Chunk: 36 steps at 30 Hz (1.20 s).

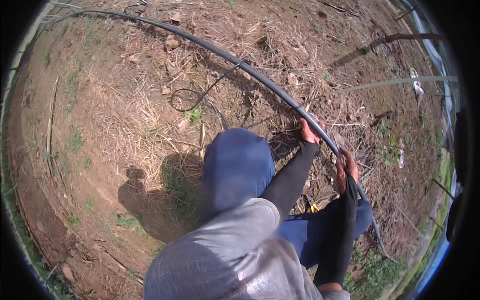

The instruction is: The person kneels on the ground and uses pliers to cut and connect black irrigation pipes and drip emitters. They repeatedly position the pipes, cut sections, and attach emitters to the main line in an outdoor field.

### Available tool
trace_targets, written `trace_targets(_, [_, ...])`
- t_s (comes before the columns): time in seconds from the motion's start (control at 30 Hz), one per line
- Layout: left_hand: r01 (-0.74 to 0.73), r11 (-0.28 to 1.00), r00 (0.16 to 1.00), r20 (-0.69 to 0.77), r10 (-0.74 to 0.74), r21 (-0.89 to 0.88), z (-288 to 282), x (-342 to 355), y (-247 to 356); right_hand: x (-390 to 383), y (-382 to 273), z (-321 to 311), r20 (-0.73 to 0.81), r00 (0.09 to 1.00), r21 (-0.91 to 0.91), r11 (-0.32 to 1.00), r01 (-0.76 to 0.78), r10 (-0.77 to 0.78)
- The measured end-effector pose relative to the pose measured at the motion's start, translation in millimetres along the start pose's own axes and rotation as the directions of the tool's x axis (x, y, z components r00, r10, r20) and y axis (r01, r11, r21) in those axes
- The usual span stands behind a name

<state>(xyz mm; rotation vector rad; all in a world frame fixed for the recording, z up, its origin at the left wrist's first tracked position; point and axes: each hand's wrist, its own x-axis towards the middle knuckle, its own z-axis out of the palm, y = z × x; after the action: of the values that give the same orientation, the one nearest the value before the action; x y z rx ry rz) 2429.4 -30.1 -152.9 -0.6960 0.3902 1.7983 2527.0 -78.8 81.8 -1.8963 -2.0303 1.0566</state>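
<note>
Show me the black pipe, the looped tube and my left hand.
Black pipe [275,88]: head view, middle stretch.
Looped tube [202,96]: head view, loop's right side.
Left hand [309,133]: head view, middle of hand.

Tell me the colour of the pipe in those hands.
The pipe is black, glinting grey, in the head view.

Head-worn L fisheye cam faces steeply down, near L hand [310,132] & R hand [347,169], w/ soil [115,60] around.
</note>
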Motion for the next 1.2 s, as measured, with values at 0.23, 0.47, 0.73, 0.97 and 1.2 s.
trace_targets(0.23, [0.092, 0.996, 0.994, -0.05, -0.093, -0.022, 31.8, -23.6, 6.0, 11.7, -51.6, -10.0, 0.035, 0.986, -0.298, 0.944, -0.143, 0.161])
trace_targets(0.47, [0.109, 0.992, 0.98, -0.157, -0.118, -0.067, 38.1, -27.9, 14.7, 35.3, -49.5, 14.3, 0.074, 0.995, -0.416, 0.909, -0.032, 0.069])
trace_targets(0.73, [0.11, 0.992, 0.99, -0.08, -0.116, -0.068, 33.2, -14.0, 9.8, 49.7, -56.5, 16.3, 0.102, 0.995, -0.53, 0.847, 0.046, 0.009])
trace_targets(0.97, [0.095, 0.995, 0.986, -0.135, -0.097, -0.016, 51.0, -25.0, 12.0, 54.2, -60.3, 15.9, 0.114, 0.993, -0.531, 0.845, 0.056, 0.007])
trace_targets(1.2, [0.171, 0.983, 0.981, -0.104, -0.163, 0.071, 29.3, -4.7, 8.9, 56.1, -58.5, 14.2, 0.148, 0.989, -0.527, 0.843, 0.103, -0.029])
